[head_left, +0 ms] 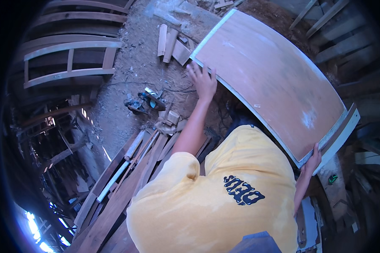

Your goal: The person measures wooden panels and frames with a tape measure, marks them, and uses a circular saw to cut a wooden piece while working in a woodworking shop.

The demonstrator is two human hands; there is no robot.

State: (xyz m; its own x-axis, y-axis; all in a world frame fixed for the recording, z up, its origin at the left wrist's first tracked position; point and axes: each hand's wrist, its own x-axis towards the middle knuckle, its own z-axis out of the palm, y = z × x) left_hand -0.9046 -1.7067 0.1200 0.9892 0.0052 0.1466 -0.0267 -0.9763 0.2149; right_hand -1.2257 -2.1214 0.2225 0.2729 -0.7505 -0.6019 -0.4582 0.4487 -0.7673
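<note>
A person in a yellow T-shirt (211, 215) leans beside a large, rectangular, reddish-brown wooden panel with pale edges (261, 80), which lies in front of both hands. The bare left hand (204, 83) has its fingers spread apart at the left end of the panel's near edge; whether they touch it cannot be told. The bare right hand (311, 160) is at the panel's near right corner, fingers along the short edge, though whether they clamp it is unclear. A pale curved wooden strip (339, 137) sits just beyond that edge. Short brown wood offcuts (169, 44) lie near the panel's left end, and dark corded power tools (152, 100) rest on the ground farther left of the panel
</note>
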